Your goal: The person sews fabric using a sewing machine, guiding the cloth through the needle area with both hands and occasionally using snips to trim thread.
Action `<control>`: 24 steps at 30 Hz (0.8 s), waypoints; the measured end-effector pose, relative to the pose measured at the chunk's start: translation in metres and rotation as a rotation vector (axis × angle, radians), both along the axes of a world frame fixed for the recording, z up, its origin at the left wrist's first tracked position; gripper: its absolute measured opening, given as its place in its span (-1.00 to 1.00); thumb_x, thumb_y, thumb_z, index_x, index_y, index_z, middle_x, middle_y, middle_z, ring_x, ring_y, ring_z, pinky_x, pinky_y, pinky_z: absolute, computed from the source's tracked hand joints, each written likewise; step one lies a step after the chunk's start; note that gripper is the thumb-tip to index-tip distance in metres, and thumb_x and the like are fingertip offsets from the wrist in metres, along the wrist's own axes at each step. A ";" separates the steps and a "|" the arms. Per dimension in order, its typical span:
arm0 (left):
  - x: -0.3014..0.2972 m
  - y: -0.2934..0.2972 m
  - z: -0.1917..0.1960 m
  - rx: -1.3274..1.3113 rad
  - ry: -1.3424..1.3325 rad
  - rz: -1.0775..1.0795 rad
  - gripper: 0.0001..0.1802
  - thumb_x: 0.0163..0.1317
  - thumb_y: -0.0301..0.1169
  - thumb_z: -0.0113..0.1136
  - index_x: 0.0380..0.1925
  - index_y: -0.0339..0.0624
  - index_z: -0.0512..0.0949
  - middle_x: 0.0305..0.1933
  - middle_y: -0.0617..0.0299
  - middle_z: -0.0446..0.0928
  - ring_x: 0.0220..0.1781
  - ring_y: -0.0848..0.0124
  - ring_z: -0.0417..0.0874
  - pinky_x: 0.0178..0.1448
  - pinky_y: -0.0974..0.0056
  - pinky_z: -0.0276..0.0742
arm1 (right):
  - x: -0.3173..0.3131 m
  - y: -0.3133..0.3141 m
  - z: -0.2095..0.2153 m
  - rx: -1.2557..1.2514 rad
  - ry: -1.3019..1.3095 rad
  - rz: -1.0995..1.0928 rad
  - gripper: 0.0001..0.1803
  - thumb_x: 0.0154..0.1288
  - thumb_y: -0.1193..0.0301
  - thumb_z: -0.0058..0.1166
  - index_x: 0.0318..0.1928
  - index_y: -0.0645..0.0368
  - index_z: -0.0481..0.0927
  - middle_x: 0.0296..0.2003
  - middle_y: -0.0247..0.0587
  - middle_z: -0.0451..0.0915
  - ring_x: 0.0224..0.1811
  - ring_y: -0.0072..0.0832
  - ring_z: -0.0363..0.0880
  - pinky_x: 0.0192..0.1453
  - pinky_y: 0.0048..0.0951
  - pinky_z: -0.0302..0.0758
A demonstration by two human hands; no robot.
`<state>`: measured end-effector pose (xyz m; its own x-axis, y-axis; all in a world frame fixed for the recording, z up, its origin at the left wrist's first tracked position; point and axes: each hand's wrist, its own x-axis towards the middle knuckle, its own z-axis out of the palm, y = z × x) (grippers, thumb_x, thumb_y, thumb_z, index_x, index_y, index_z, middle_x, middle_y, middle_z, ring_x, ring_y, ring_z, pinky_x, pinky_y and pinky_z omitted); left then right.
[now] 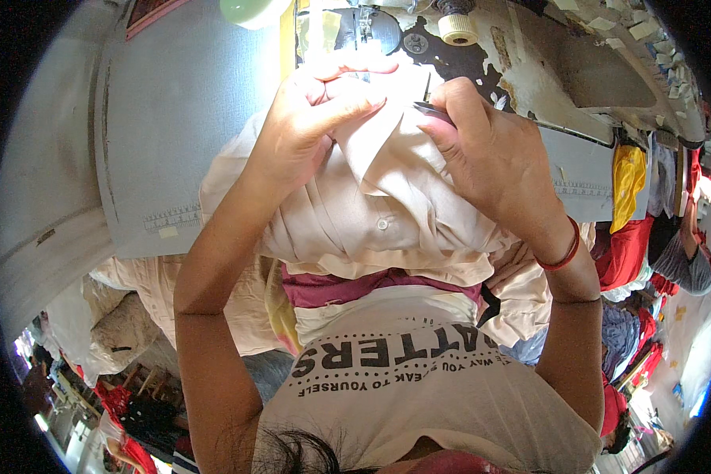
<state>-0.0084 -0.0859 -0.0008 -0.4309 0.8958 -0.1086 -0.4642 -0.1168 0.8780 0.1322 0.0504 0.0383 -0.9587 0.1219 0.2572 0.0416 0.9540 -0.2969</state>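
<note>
Both hands, left hand (pixel 312 118) and right hand (pixel 482 150), pinch a cream garment (pixel 379 213).

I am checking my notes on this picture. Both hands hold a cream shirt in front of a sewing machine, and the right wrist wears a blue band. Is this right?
Not quite: the band on the right wrist is red, not blue. The rest holds: the left hand and the right hand both hold the cream shirt in front of the sewing machine, as the head view shows.
</note>
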 end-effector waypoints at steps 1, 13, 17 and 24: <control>0.000 0.000 0.000 -0.004 0.013 0.006 -0.58 -0.01 -0.52 0.14 -0.08 -0.41 0.41 -0.10 0.10 0.49 -0.07 0.48 0.48 0.09 0.43 0.31 | 0.000 0.000 0.000 0.006 0.005 0.010 -0.72 0.20 0.21 -0.03 -0.29 0.13 0.27 -0.58 -0.16 0.49 -0.62 -0.25 0.52 -0.64 -0.33 0.40; -0.001 -0.001 -0.004 0.014 0.011 -0.014 -0.60 0.00 -0.54 0.14 -0.09 -0.41 0.42 -0.06 0.07 0.49 -0.04 0.45 0.49 0.12 0.42 0.32 | -0.004 -0.001 -0.003 0.029 0.012 0.041 -0.71 0.18 0.21 -0.02 -0.32 0.16 0.29 -0.60 -0.16 0.47 -0.65 -0.27 0.52 -0.68 -0.35 0.40; 0.000 -0.001 -0.002 0.016 -0.007 -0.025 -0.59 0.01 -0.54 0.14 -0.08 -0.42 0.41 -0.05 0.06 0.48 -0.04 0.46 0.49 0.11 0.42 0.33 | -0.005 -0.003 -0.002 0.052 0.027 0.054 -0.70 0.17 0.22 -0.01 -0.29 0.16 0.29 -0.59 -0.17 0.46 -0.65 -0.27 0.51 -0.69 -0.34 0.40; 0.001 0.000 0.000 0.006 0.008 -0.027 -0.59 0.02 -0.54 0.13 -0.07 -0.40 0.41 -0.05 0.06 0.48 -0.05 0.46 0.49 0.08 0.42 0.35 | -0.006 -0.001 -0.002 0.106 0.035 0.097 -0.72 0.16 0.23 0.01 -0.26 0.12 0.30 -0.57 -0.21 0.45 -0.63 -0.28 0.52 -0.67 -0.36 0.41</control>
